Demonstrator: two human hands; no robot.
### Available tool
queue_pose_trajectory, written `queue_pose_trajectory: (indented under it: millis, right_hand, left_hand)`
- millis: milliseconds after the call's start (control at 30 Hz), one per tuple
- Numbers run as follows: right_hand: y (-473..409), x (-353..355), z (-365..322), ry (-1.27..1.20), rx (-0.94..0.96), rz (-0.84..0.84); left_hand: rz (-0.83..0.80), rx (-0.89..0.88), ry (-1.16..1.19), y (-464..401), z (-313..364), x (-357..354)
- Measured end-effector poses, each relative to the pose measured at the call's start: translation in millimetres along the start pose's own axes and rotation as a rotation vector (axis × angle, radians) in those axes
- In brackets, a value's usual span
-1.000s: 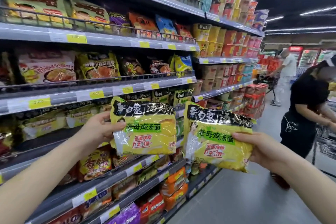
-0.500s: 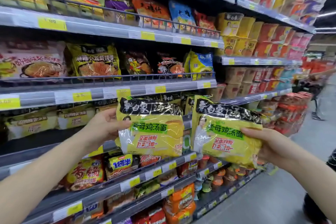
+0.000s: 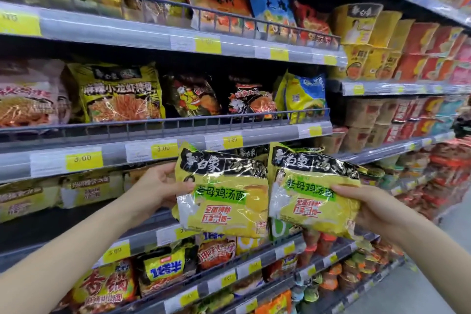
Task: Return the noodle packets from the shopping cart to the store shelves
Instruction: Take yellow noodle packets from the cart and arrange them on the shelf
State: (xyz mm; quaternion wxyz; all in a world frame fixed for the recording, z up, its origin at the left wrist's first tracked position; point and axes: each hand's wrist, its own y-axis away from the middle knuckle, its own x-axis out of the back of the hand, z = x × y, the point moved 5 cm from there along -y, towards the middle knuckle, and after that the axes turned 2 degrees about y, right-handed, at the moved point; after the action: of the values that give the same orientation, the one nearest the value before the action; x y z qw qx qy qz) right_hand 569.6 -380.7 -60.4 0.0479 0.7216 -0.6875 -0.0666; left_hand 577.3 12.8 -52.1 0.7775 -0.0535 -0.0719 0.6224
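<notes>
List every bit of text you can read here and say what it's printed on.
"老母鸡汤面": green band on the left packet, gripped by the left hand, and the right packet, gripped by the right hand.
"3.00": yellow price tag.
"3.00": next price tag.
Other tags and packets: too blurred.

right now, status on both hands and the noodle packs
Left hand grips left noodle packet; right hand grips right noodle packet. Both held in front of shelf, not yet placed. Nothing blocking.
</notes>
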Motion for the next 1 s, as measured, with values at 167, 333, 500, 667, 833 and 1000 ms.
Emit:
queue_pose_trajectory:
  millis: [167, 333, 500, 667, 833, 1000]
  right_hand:
    - [-33.6, -1.8, 7.6, 0.026, -0.013, -0.022]
    - [-69.0, -6.8, 25.7, 0.047, 0.03, -0.032]
    - [-110.7, -9.4, 38.7, 0.09, 0.129, -0.001]
    - [-146.0, -21.7, 23.0, 0.118, 0.293, 0.084]
    - [-175.9, -41.1, 10.2, 0.219, 0.346, 0.163]
    - [-193.8, -50.9, -3.2, 0.292, 0.398, 0.216]
  left_hand:
    - [0.004, 0.003, 0.034, -16.6, -21.3, -2.7]
    - [0.045, -0.024, 0.006, -29.4, -53.5, 0.8]
    - [0.103, -0.091, -0.031, -40.3, -78.8, 13.6]
    - [0.147, -0.168, 0.001, -44.7, -89.5, 27.4]
    - [0.166, -0.163, -0.036, -46.2, -91.3, 37.3]
    - [0.25, -0.144, -0.024, -51.5, -87.9, 46.8]
